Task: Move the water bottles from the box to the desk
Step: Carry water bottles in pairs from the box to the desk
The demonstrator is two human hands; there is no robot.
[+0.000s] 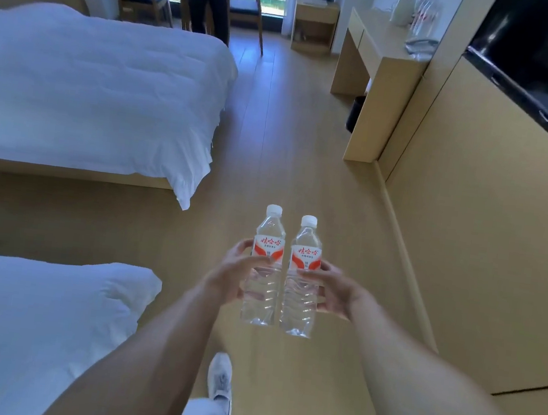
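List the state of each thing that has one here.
Left bottle: upright, capped, full, held off the floor.
Right bottle: upright, capped, full, held beside it.
Left hand: grips the left bottle.
Right hand: grips the right bottle.
Desk: ahead, not reached.
TV: off.

Left water bottle (264, 268): white label, red Chinese characters reading 娃哈哈; smaller print beneath illegible. Right water bottle (302, 279): identical label, same 娃哈哈 brand; small print likewise illegible. No other readable text.
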